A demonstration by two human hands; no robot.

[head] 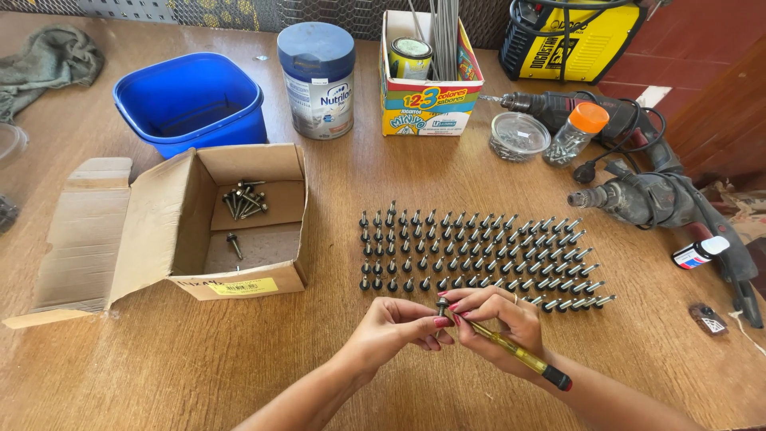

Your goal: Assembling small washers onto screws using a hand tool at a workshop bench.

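Note:
My right hand (503, 323) grips a yellow-handled screwdriver (511, 349) with a black end, its tip pointing up-left at a dark screw (441, 304). My left hand (395, 326) pinches that screw by the fingertips, just below the bottom row of screws. Many dark screws (471, 249) stand upright in neat rows on the wooden table (239, 359) right above both hands. An open cardboard box (239, 215) to the left holds a few loose screws (245, 199).
A blue plastic tub (191, 100), a blue-lidded tin (317, 80) and a colourful carton (431, 76) with rods stand at the back. Two power drills (638, 195), a clear bowl (519, 136), an orange-capped jar (578, 132) and a small bottle (700, 252) lie right. A grey rag (48, 60) lies far left.

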